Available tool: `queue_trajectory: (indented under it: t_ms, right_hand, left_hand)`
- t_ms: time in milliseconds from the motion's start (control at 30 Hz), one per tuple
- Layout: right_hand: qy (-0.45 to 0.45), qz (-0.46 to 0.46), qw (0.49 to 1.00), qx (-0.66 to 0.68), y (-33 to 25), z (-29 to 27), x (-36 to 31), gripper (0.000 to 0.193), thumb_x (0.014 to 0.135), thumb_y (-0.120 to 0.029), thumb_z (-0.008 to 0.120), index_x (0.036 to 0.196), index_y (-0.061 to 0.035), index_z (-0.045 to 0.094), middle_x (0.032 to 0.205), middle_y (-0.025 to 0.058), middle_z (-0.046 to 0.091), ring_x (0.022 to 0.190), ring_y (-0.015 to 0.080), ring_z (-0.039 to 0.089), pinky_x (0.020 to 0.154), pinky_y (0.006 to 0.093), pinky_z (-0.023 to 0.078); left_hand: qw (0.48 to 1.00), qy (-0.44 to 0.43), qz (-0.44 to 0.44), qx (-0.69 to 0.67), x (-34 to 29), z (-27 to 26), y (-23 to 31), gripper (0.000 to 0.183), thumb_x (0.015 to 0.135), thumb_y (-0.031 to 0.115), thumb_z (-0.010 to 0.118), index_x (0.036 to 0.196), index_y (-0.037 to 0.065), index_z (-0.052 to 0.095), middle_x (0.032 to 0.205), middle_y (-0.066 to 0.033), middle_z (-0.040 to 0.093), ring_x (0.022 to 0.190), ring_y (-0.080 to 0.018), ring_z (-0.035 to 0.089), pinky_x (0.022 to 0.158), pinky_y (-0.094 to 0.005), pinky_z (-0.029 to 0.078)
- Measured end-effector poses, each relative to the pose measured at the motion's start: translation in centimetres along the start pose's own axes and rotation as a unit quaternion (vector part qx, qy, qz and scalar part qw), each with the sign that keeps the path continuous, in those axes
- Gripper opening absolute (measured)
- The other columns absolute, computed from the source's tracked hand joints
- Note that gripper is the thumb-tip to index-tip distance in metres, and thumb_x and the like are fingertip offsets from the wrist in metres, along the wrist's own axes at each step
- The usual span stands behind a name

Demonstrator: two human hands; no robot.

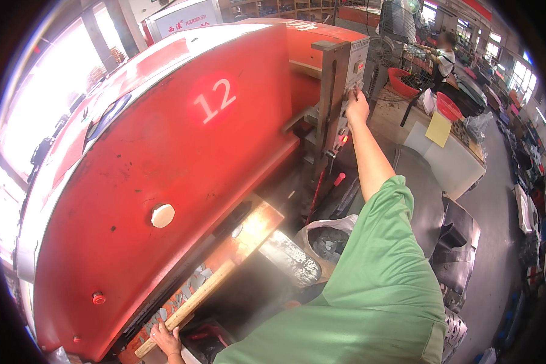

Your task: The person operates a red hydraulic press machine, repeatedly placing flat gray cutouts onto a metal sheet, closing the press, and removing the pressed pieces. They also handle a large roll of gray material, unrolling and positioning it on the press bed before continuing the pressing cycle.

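A big red machine (133, 176) fills the left and middle of the view. Along its lower front runs a light wooden strip (194, 303), and my left hand (167, 341) is closed around it near its lower end. My right arm reaches far out to a narrow grey control panel (358, 51) on the machine's side. There the fingers of my right hand (358, 108) are pinched together against the panel; the small part between them is hidden. Behind the strip, grey scraps (195, 280) lie on the machine's orange-red bed.
A white sack (346, 224) of grey pieces stands below the panel. A pink-handled tool (340, 179) sticks up beside it. To the right, a workbench (394, 118) carries red baskets (448, 107) and a yellow sheet (438, 130). Farther back is another person (444, 60).
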State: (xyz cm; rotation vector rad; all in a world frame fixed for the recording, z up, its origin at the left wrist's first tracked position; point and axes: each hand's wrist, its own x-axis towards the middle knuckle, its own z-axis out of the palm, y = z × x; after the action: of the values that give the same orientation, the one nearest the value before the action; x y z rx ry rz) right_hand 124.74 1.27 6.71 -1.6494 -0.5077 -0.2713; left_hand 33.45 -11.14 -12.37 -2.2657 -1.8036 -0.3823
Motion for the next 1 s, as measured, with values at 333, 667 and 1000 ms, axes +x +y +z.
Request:
queue_trajectory:
  t_ms: [333, 667, 1000]
  right_hand:
    - [-0.007, 0.002, 1.000, -0.008, -0.8, -0.3, -0.6, 0.047, 0.097, -0.030, 0.054, 0.138, -0.0069, 0.054, 0.126, 0.0162, 0.065, 0.119, 0.0257, 0.061, 0.100, 0.0338, 0.043]
    - [-0.021, 0.010, 1.000, 0.003, -1.2, -1.0, -0.4, 0.047, 0.097, -0.029, 0.055, 0.139, -0.0081, 0.053, 0.127, 0.0160, 0.064, 0.119, 0.0258, 0.060, 0.100, 0.0341, 0.043]
    - [-0.047, -0.002, 0.994, -0.103, 1.2, 0.3, -0.6, 0.047, 0.098, -0.038, 0.055, 0.135, -0.0092, 0.055, 0.133, 0.0140, 0.060, 0.120, 0.0286, 0.058, 0.102, 0.0399, 0.042]
  left_hand:
    - [1.000, 0.006, 0.004, 0.000, 0.2, -0.4, 0.1, 0.064, 0.078, 0.045, 0.072, 0.122, 0.002, 0.055, 0.115, -0.0210, 0.051, 0.112, -0.0405, 0.046, 0.102, -0.0532, 0.032]
    - [1.000, -0.006, -0.007, 0.003, -0.1, -0.5, 0.0, 0.063, 0.075, 0.040, 0.075, 0.121, 0.002, 0.055, 0.116, -0.0206, 0.051, 0.112, -0.0401, 0.047, 0.102, -0.0527, 0.033]
    - [1.000, -0.013, -0.024, -0.016, -0.9, -1.2, -1.3, 0.071, 0.067, 0.031, 0.081, 0.128, 0.006, 0.057, 0.119, -0.0179, 0.057, 0.112, -0.0391, 0.052, 0.101, -0.0517, 0.036]
